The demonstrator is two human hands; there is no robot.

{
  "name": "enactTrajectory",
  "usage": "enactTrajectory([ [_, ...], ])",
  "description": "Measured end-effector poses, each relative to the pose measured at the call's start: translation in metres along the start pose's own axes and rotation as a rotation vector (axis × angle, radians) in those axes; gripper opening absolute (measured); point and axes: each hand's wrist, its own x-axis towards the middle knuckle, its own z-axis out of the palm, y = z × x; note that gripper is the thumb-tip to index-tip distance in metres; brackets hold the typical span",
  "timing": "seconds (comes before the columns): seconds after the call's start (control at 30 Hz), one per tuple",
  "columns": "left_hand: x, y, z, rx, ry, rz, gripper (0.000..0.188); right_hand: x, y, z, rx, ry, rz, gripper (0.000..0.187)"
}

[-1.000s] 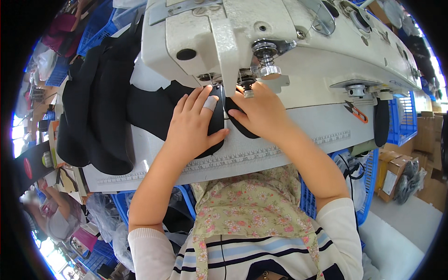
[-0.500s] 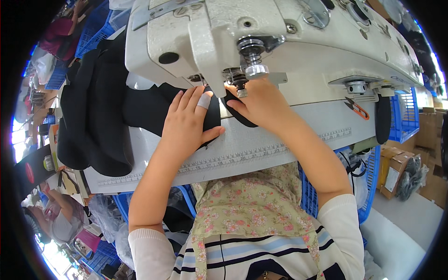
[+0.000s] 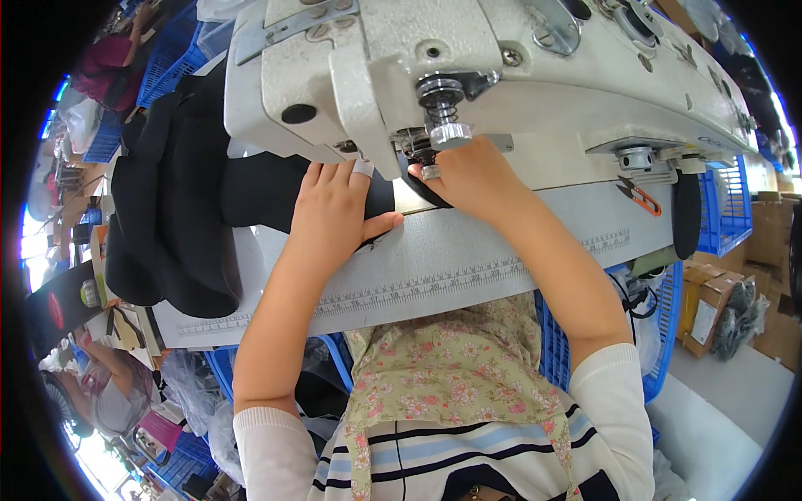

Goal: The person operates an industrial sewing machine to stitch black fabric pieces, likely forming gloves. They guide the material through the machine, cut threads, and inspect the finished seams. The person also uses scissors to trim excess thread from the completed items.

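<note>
Plastic [image 3: 647, 344] in blue basket [image 3: 666, 330], hands [image 3: 327, 210] on cloth [image 3: 261, 192]

- left hand [image 3: 330, 207] is resting on black fabric [image 3: 261, 194], one finger wearing a pale wrap [image 3: 362, 168]
- right hand [image 3: 474, 181] is sitting tucked under the white sewing machine [image 3: 305, 71]
- orange snips [image 3: 642, 199] are just chilling over right

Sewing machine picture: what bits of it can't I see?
All in the head view:
Right hand: some fingers hidden behind the machine's metal knobs.
Black cloth: partly covered by the left hand.
Machine: top cut off by the picture's upper edge.
Ruler: partly covered by the left forearm.
</note>
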Motion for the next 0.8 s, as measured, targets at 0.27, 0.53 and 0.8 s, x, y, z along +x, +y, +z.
enactTrajectory([
  [0.27,0.012,-0.003,-0.013,-0.035,-0.072,-0.059,0.059,0.001,0.000,0.002,-0.057,0.036,-0.006,0.018],
  [0.53,-0.014,-0.012,-0.035,-0.363,-0.116,0.161,0.034,-0.024,0.009,-0.014,-0.106,-0.005,-0.208,0.023],
  [0.8,-0.024,-0.039,-0.022,-0.630,-0.151,0.172,0.016,-0.027,0.025,-0.008,-0.213,0.147,-0.415,0.014],
])
